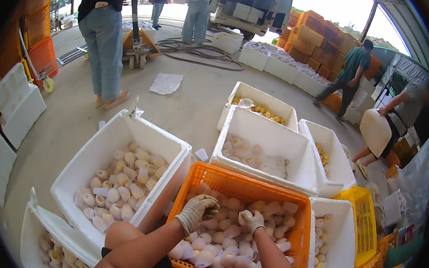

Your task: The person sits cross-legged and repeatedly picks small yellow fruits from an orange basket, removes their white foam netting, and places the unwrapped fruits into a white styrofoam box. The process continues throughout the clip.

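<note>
An orange plastic crate point(300, 196) stands in front of my knees, full of pale fruits in white foam net sleeves point(226, 246). Both hands wear light knitted gloves and hover over its contents. My left hand point(195, 214), above the crate's left half, has its fingers curled inward; whatever they hold is hidden. To its right, my right hand point(253, 221) is closed with a pale foam-netted fruit point(243, 217) at its fingertips. That fruit partly blends with those behind it.
White foam boxes hold netted fruits at left point(124, 122) and beyond the crate point(261, 175). Unwrapped yellow fruits point(264, 112) fill a farther box. A yellow crate point(363, 226) stands right. People point(101, 39) stand or walk around; a hose point(196, 49) lies on the floor.
</note>
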Demonstrator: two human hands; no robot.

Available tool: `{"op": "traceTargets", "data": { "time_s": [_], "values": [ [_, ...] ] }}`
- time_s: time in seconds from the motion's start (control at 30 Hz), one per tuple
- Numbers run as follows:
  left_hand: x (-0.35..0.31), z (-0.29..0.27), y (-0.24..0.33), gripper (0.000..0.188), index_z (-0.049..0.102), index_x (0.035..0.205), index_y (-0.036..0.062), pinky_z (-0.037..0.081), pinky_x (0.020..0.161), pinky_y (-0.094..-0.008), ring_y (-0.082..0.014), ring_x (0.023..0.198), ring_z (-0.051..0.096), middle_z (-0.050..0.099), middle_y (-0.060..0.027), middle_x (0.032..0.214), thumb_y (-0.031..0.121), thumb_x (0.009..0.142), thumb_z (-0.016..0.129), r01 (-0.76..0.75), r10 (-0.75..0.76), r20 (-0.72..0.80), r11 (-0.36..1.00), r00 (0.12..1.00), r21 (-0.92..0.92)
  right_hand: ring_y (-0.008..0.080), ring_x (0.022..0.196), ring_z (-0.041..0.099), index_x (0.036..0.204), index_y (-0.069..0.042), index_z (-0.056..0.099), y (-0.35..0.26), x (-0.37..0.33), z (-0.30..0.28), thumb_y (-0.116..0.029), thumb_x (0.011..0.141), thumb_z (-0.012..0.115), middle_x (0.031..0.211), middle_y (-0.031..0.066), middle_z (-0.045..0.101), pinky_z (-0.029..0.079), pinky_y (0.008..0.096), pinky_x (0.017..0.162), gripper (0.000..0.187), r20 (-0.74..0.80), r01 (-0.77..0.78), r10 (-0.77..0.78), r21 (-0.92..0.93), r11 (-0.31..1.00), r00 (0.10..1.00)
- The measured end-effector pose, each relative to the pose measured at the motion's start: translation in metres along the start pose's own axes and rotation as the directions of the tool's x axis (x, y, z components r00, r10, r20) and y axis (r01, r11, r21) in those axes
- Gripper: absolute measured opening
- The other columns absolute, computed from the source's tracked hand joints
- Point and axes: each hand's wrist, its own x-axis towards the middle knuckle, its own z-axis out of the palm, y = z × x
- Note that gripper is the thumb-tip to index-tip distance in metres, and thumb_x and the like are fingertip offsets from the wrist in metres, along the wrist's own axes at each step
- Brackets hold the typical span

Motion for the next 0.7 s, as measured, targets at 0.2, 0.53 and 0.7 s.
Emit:
{"op": "traceTargets", "data": {
  "time_s": [0.2,0.53,0.7],
  "values": [
    [-0.001,-0.013,-0.007,0.010,0.061,0.100,0.0088,0.054,0.067,-0.0280,-0.0139,0.073,0.064,0.065,-0.0034,0.086,0.016,0.093,0.061,-0.042,0.045,-0.020,0.987,0.999,0.155,0.0114,0.048,0.047,0.087,-0.018,0.059,-0.195,-0.020,-0.146,-0.047,0.086,0.063,0.067,-0.0004,0.055,0.035,0.0251,0.038,0.029,0.001,0.020,-0.041,0.853,0.522,0.999],
    [-0.031,0.030,-0.034,0.049,0.051,0.127,0.0033,0.051,0.086,-0.0281,-0.0147,0.098,0.058,0.058,-0.0071,0.108,0.021,0.087,0.072,-0.234,0.098,0.274,0.819,0.957,0.524,0.0147,0.057,0.054,0.097,-0.015,0.060,-0.099,-0.188,-0.129,-0.053,0.091,0.058,0.076,0.0022,0.061,0.041,0.0262,0.046,0.039,0.690,-0.658,0.010,0.686,0.310,0.724],
    [-0.056,0.028,-0.072,0.075,0.039,0.142,0.0059,0.048,0.093,-0.0312,-0.0187,0.107,0.056,0.054,-0.0119,0.123,0.029,0.082,0.077,-0.399,0.054,0.461,0.594,0.886,0.698,0.0173,0.065,0.057,0.101,-0.013,0.060,-0.097,-0.223,-0.108,-0.062,0.087,0.057,0.080,0.0046,0.061,0.045,0.0280,0.051,0.051,0.708,-0.714,0.127,0.659,0.238,0.695]
  ]
}}
